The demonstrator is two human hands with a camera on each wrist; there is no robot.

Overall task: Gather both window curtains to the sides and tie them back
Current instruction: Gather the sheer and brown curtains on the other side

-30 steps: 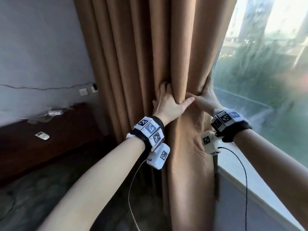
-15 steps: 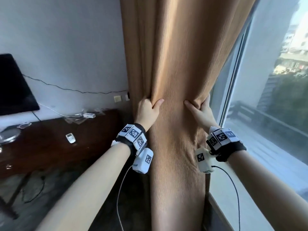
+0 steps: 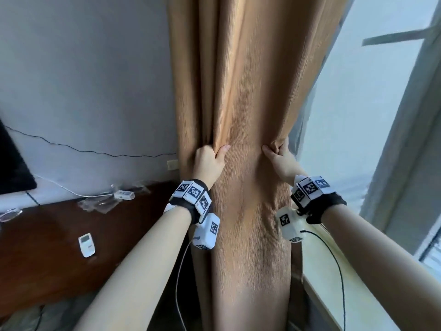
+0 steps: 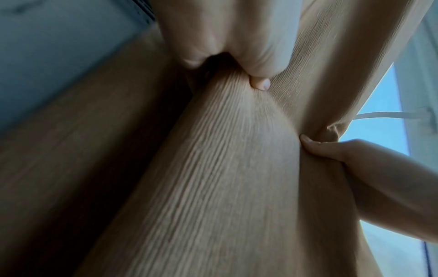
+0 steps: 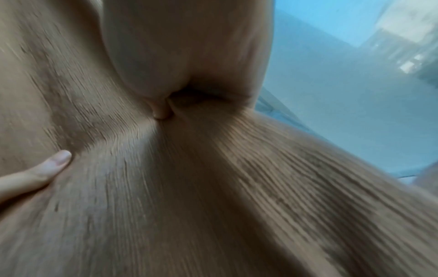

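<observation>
**Two hands holding the brown curtain by the window**

A brown curtain is hanging straight down between a grey wall and a big window. It is bunched into one thick bundle, with long folds running down it.

The left hand is gripping the left side of the bundle. Its fingers are curling round behind the cloth and its thumb is pressing on the front. In the left wrist view the thumb is digging into the ribbed cloth and making a deep fold there.

The right hand is gripping the right side, next to the glass. Its fingers are wrapping round the edge of the cloth and its thumb is lying on the front. Both hands are at about the same height, with a flat strip of curtain showing between them. The two thumbs are pointing toward each other but are not touching.

A dark wooden desk is standing by the wall on the left. A small white remote is lying on it. A white power strip is lying further back by the wall. A pale sill is running under the window on the right.
</observation>
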